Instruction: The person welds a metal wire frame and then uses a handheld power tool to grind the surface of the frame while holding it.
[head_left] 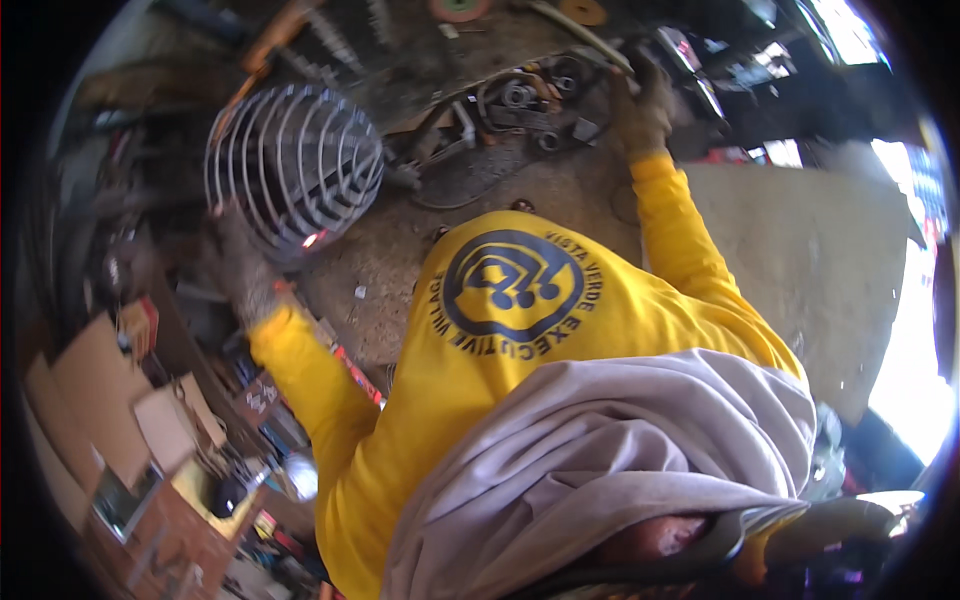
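A round, domed wire guard [297,150], like a fan cage, is tilted at the left. My left hand [238,262] is closed at its lower left rim, with motion blur over the fingers. At the upper right my right hand [643,112] is raised, its fingers closed around the near end of a long pale stick [580,34]. The stick's far end runs up toward the top of the view. Below this hand lies a dark tray [470,190] with metal rings, bolts and other small parts in it.
Flat cardboard pieces [98,395] and a cluttered shelf [185,530] are at the lower left. A large pale board [800,270] stands to the right. Grinding discs [460,8] lie at the far top. Concrete floor [375,265] shows between my arms.
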